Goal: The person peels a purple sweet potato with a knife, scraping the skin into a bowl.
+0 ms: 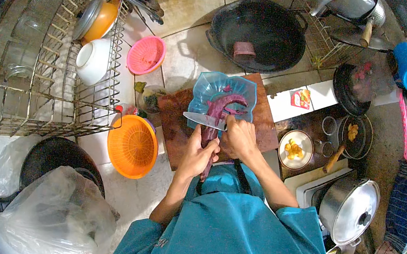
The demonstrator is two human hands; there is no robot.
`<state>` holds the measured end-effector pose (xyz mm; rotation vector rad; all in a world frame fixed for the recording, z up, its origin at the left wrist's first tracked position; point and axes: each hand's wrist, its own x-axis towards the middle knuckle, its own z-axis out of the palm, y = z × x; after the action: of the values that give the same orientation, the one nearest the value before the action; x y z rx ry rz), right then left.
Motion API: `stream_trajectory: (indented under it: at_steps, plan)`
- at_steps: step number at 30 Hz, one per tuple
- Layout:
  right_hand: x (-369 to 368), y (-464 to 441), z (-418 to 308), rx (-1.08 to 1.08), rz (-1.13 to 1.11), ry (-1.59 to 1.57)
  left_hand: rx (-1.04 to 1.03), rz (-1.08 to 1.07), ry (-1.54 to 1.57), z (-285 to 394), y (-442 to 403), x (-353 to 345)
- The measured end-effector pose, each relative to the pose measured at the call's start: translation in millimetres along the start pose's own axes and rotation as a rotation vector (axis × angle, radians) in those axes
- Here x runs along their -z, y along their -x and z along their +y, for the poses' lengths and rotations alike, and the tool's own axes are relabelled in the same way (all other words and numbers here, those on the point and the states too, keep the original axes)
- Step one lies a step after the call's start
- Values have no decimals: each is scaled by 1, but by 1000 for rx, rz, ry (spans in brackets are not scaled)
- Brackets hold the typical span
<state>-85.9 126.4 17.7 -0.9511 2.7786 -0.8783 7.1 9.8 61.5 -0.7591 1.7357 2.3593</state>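
Note:
A long purple-red piece of food point(209, 137) is held in my left hand point(199, 153), fingers wrapped round its lower part. My right hand point(238, 138) is closed round the handle of a knife point(204, 121), whose blade points left and lies across the purple piece just above my left hand. Behind the blade, a translucent blue dish point(203, 85) holds more purple pieces point(225, 104). The dish stands on a brown wooden board point(174, 109).
A black wok point(275, 32) lies beyond the board. Pink point(146, 55) and orange point(132, 146) baskets stand left, beside a wire dish rack point(47, 61). To the right are a bowl with yellow pieces point(296, 149), pans, and a lidded metal pot point(354, 210).

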Motion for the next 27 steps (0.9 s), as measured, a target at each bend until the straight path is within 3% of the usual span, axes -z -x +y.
stream_trajectory:
  at_steps: [18,27]
  plan:
    - [0,-2,7,-18,103,34,96,-20,113,0,5,-9]
    - [-7,-5,29,-133,123,147,140,4,228,4,8,-2]
